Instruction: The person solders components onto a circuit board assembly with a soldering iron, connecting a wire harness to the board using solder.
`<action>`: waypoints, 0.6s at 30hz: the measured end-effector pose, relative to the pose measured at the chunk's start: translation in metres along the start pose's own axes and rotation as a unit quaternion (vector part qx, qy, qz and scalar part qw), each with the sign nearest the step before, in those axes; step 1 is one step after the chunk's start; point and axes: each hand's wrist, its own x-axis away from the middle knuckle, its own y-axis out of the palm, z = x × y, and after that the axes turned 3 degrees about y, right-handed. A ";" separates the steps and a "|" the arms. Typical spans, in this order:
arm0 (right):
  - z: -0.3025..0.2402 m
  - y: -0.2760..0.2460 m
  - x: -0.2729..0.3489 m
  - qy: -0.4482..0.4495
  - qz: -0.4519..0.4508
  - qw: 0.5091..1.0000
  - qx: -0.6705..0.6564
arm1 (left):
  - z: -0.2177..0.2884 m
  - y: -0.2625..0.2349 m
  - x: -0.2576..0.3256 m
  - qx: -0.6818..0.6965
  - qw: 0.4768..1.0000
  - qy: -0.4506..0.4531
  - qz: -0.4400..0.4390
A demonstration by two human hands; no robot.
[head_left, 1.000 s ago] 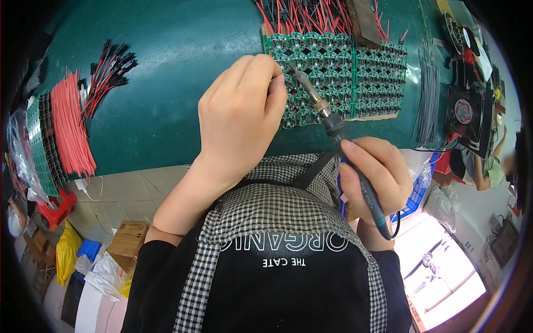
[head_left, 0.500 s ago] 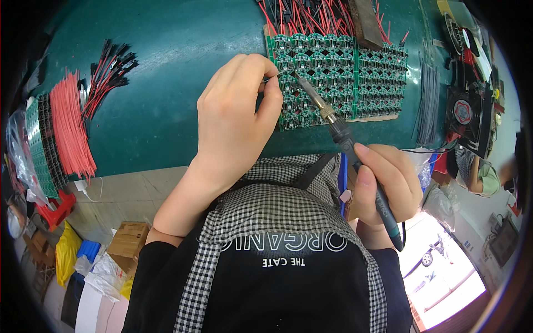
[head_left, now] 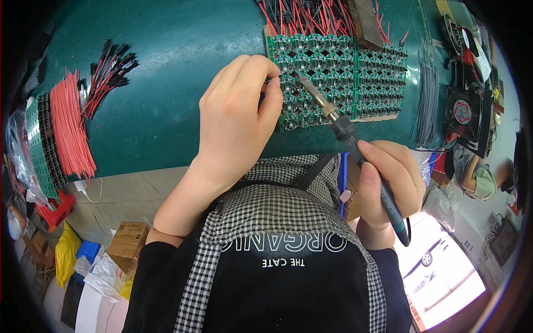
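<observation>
My right hand point(head_left: 391, 180) grips a soldering iron point(head_left: 345, 132) by its dark handle. The iron slants up and left, its tip over the left part of the green circuit board panels point(head_left: 327, 58). These panels hold rows of small round boards with metal parts. Just left of the tip, my left hand point(head_left: 236, 114) is closed in a pinch at the panel's left edge. A thin dark wire point(head_left: 274, 79) shows between thumb and forefinger; most of it is hidden. Whether the iron's tip touches a board I cannot tell.
Red and black wires point(head_left: 311, 16) lie behind the panels beside a dark bar point(head_left: 365, 25). Grey wires point(head_left: 428, 100) and a fan point(head_left: 462, 111) are on the right. At left are red wires point(head_left: 71, 125), black-ended leads point(head_left: 111, 69) and more boards point(head_left: 41, 147).
The soldering iron and my right hand have shifted slightly right, the tip drawing back a little. My left hand has moved very slightly right, still pinching.
</observation>
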 end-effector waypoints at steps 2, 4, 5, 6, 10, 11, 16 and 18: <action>0.000 0.001 -0.001 0.000 0.000 1.000 0.003 | 0.001 0.000 0.000 0.002 1.000 -0.001 0.000; 0.001 0.002 -0.001 -0.002 0.003 1.000 0.004 | 0.000 0.001 -0.001 -0.006 1.000 0.009 0.001; 0.002 0.002 -0.001 -0.002 0.003 1.000 0.003 | 0.000 0.001 -0.001 -0.008 1.000 0.008 0.002; 0.003 0.002 -0.001 -0.001 0.000 1.000 0.002 | 0.000 0.002 0.000 -0.008 1.000 0.009 0.002; -0.003 0.000 -0.004 0.002 -0.001 1.000 0.013 | 0.001 0.000 -0.002 0.000 1.000 0.005 -0.004; -0.004 -0.001 -0.004 0.002 -0.001 1.000 0.013 | 0.001 0.001 -0.002 0.001 1.000 0.005 -0.004; -0.006 0.000 -0.004 -0.001 -0.017 1.000 0.018 | 0.001 0.001 -0.002 -0.001 1.000 0.011 0.001; -0.007 0.000 -0.004 0.000 -0.030 0.999 0.024 | 0.000 0.002 -0.002 0.000 1.000 0.014 0.001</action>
